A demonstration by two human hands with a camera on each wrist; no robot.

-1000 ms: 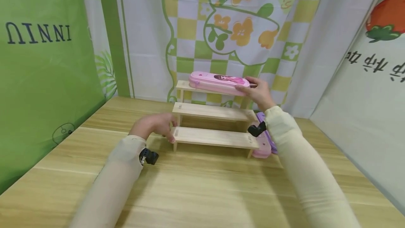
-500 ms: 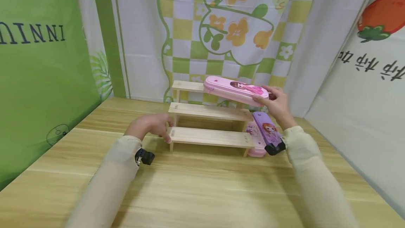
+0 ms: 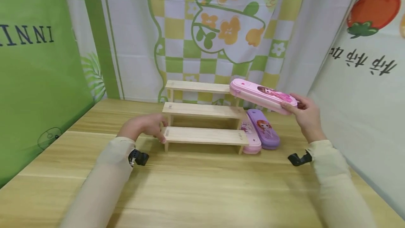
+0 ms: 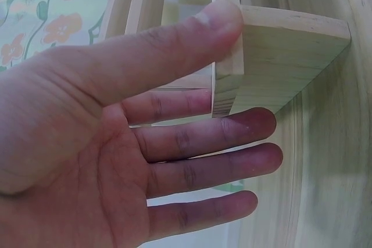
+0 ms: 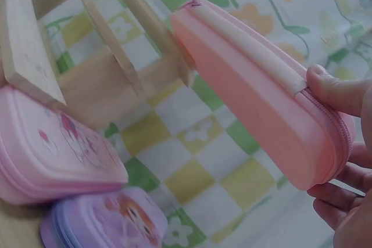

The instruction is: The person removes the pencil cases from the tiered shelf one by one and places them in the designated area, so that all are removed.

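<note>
A three-step wooden shelf [image 3: 205,134] stands on the table. At the left end of its lowest board, my left hand [image 3: 143,126] pinches the wood between thumb and index finger; the other fingers [image 4: 232,169] stretch out straight. My right hand [image 3: 308,117] grips one end of a pink pencil case [image 3: 261,94] with a doll picture on its lid, thumb on one side and fingers on the other. The case is held in the air, tilted, right of the top board. In the right wrist view its zipper side [image 5: 250,97] shows.
Beside the shelf's right end lie a lighter pink pencil case [image 3: 252,138], partly hidden by the shelf, and a purple one [image 3: 264,129]. A patterned curtain [image 3: 209,38] hangs behind; a green cloth [image 3: 31,80] is on the left and a white one [image 3: 364,90] on the right.
My right hand has lifted the pink pencil case off the top board and moved it to the right. The left hand keeps its hold on the shelf. The view has turned slightly right.
</note>
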